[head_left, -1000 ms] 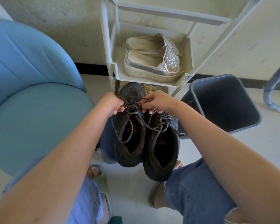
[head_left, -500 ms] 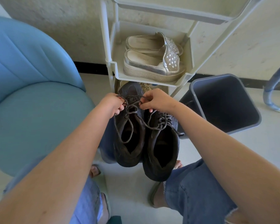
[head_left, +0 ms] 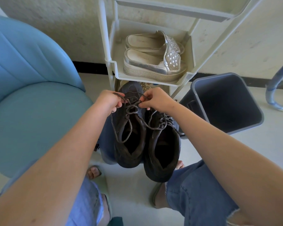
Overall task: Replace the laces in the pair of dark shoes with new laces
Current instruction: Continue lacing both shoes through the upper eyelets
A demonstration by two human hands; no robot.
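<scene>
- Pair of dark shoes [head_left: 147, 144] sits side by side between my knees, toes pointing away from me toward the rack, openings facing up.
- Shoe nearer the chair [head_left: 129, 152]: grey speckled lace [head_left: 131, 106] threaded through the upper eyelets, one long slack loop hanging down over the opening.
- Shoe nearer the bin [head_left: 163, 160]: its own lace [head_left: 166, 119] bunched over the tongue, not in either hand.
- Left hand [head_left: 108, 101]: fingers curled, pinching one strand of the chair-side shoe's lace; the strand runs across the top of my knuckles.
- Right hand [head_left: 155, 99]: thumb and fingertips pinching the other strand of that same lace, just above the top eyelets.
- Both hands close together over the front of the chair-side shoe, apart from each other, lace crossing between them.
- Blue denim [head_left: 106, 141] shows against the chair-side shoe's outer wall; cannot tell exactly what carries the shoes.
- Cream plastic rack [head_left: 111, 66] directly beyond the shoes; pair of silver platform slippers [head_left: 153, 66] on its shelf.
- Grey bin [head_left: 194, 86] to my right of the rack, tilted, mouth facing me.
- Blue chair [head_left: 31, 111] to my left, near the shoes.
- Blue-wrapped tube [head_left: 273, 88] at far right on the pale floor [head_left: 129, 193].
</scene>
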